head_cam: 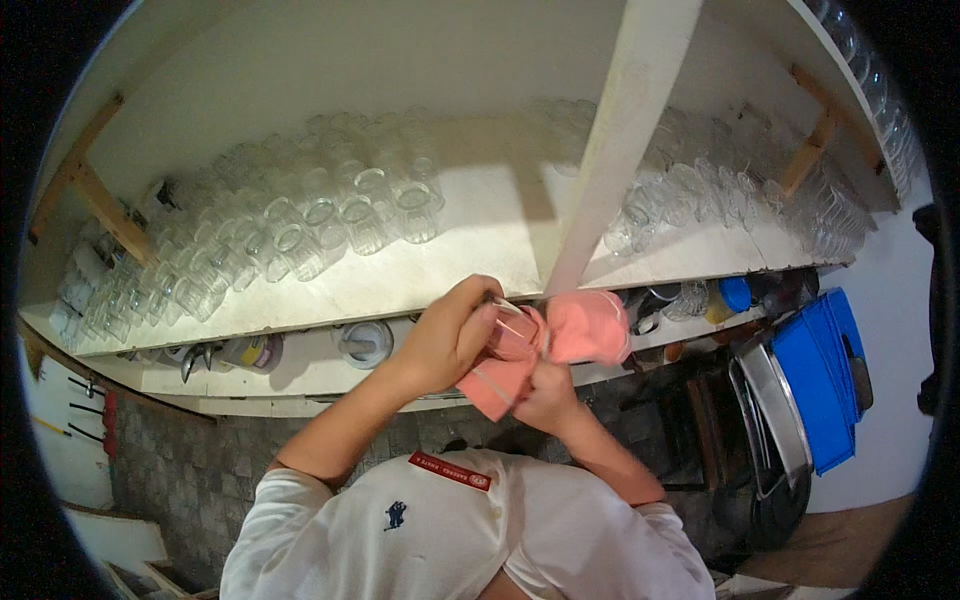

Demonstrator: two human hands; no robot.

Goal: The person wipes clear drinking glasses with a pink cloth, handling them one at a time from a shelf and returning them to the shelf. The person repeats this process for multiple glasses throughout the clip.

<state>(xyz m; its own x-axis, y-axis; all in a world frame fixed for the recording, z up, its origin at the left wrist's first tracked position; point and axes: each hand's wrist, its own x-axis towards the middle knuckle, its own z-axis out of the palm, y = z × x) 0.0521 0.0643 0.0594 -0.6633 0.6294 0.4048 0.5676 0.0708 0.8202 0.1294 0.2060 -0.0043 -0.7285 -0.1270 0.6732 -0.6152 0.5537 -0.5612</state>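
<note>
A clear drinking glass [514, 328] lies tilted in my left hand [454, 337], whose fingers wrap around its side. My right hand [551, 397] grips a pink cloth [589, 328] with a pale stripe. Part of the cloth hangs below the glass, and another part bunches out to the right. The cloth covers the right end of the glass, so I cannot tell how far it reaches inside. Both hands are in front of my chest, just before the edge of the white shelf [480, 255].
Rows of upturned glasses [364, 225] stand on the shelf to the left, with more glassware [697, 195] right of a white post [626, 142]. A lower shelf holds a white-lidded container [365, 345] and a blue-lidded jar [729, 296]. Metal trays [776, 412] lean beside blue plastic crates [821, 375].
</note>
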